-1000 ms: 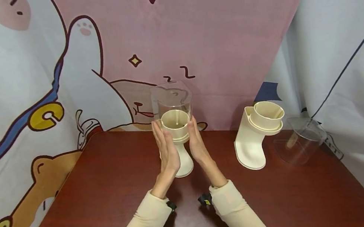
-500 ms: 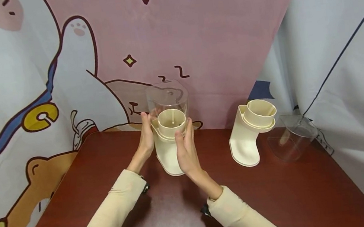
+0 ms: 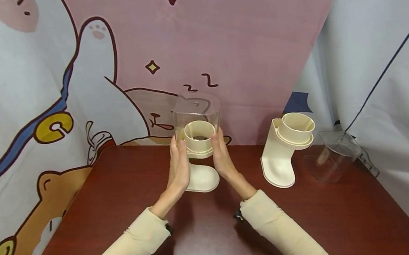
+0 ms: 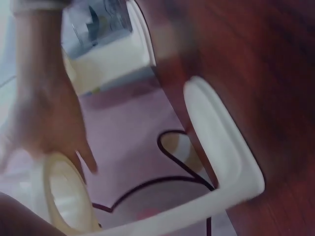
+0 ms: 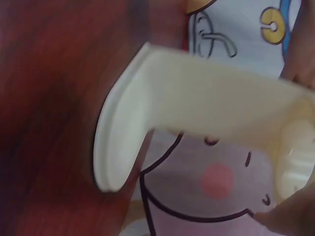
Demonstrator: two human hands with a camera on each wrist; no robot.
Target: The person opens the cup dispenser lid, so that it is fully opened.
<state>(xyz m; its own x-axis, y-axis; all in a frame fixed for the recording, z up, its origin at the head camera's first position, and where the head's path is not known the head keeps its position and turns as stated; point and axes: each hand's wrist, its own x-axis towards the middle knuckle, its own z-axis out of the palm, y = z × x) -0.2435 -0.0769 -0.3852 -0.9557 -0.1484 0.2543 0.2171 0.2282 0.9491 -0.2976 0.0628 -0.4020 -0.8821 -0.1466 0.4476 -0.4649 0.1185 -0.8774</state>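
A cream stand (image 3: pixel 203 179) with a rounded foot, an upright back and a round cup-shaped top (image 3: pixel 201 144) is in the middle of the table. A clear tank (image 3: pixel 197 108) rises behind the cup. My left hand (image 3: pixel 176 170) presses the stand's left side with fingers nearly straight; my right hand (image 3: pixel 226 160) touches its right side near the cup rim. Up close, the right wrist view shows the curved cream foot (image 5: pixel 120 132). My right hand (image 4: pixel 47 118) appears blurred in the left wrist view, beside the cream ring (image 4: pixel 69 194).
To the right stands a second cream stand (image 3: pixel 282 152) of the same shape. Beside it a clear tank (image 3: pixel 331 163) rests on the dark red table (image 3: pixel 123 208). A dark cord (image 3: pixel 383 67) crosses the white cloth there. A printed cloth (image 3: pixel 242 56) hangs at the back.
Between my hands the stand has turned, its foot swinging left and then round to the right. Both hands shifted around its sides. The second stand and loose tank stayed in place.
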